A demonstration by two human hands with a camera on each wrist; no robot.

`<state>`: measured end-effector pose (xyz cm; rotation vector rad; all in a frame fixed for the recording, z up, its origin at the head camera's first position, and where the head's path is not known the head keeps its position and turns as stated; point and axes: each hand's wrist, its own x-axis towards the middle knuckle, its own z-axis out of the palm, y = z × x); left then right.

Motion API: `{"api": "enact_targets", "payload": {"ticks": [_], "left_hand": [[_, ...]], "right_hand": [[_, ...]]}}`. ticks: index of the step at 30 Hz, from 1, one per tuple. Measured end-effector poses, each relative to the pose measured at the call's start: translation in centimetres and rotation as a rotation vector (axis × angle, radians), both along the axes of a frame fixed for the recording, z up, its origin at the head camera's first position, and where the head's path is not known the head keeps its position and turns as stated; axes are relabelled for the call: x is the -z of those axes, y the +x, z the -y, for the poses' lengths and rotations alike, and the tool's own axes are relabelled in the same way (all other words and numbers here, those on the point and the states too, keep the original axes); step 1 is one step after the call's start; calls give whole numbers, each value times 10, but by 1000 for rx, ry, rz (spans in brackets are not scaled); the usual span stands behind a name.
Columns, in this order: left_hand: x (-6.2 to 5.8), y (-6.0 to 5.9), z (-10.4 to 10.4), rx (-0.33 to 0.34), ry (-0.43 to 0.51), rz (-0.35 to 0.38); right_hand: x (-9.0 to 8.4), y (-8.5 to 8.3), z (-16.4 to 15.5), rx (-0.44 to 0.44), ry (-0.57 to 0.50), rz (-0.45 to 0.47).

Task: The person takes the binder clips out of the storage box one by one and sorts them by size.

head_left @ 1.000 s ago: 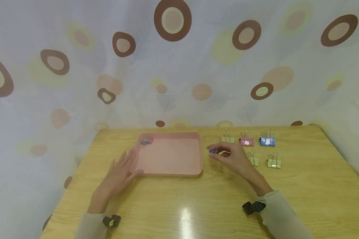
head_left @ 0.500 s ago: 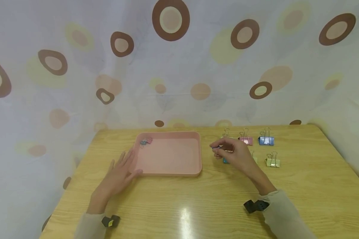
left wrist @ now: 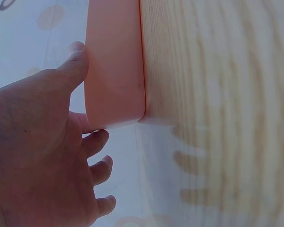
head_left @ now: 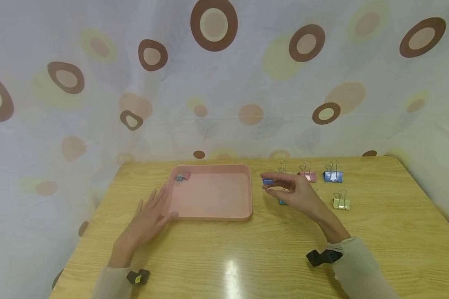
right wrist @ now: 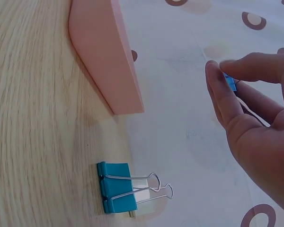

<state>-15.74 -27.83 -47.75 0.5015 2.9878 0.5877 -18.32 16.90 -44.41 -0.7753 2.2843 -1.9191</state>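
My right hand (head_left: pixel 297 193) pinches a small blue binder clip (head_left: pixel 267 181) between thumb and fingers, held just right of the pink tray (head_left: pixel 213 195). In the right wrist view only a bit of the blue clip (right wrist: pixel 231 85) shows between the fingertips. Below that hand stands a larger teal binder clip (right wrist: pixel 119 187), mostly covered in the head view. My left hand (head_left: pixel 146 222) rests at the tray's front left corner, thumb along the front wall and fingers stretched along the left side. Inside the tray, a small teal clip (head_left: pixel 179 178) and a small pink clip (head_left: pixel 186 175) lie together in the back left corner.
Right of the tray stand larger binder clips: pink (head_left: pixel 307 177), blue (head_left: pixel 333 176) and pale yellow (head_left: pixel 341 204). Other pale yellow clips are partly hidden behind my right hand. A patterned cloth (head_left: pixel 224 124) hangs along the wooden table's (head_left: pixel 247 253) back edge.
My right hand has shifted slightly right and back, and the small blue clip has turned in its fingers. The teal clip beneath has come partly into view. My left hand stays on the tray.
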Motion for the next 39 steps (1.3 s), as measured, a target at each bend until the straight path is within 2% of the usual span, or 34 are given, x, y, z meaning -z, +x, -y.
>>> {"api": "enact_targets", "payload": {"ticks": [8,19,22,30,39], "left_hand": [[0,1,1,1,2,4],[0,0,1,7,7,-6],[0,0,1,8,11,-4],[2,0,1,5,12,3],[1,0,1,6,10,3]], "right_hand": [[-8,3,-1,12,-12,16],[-8,4,-1,99,-158,72],[-8,3,0,125,-176,56],[-9,3,-2,149,-306,14],[-4,5,-8,195,-229,14]]}}
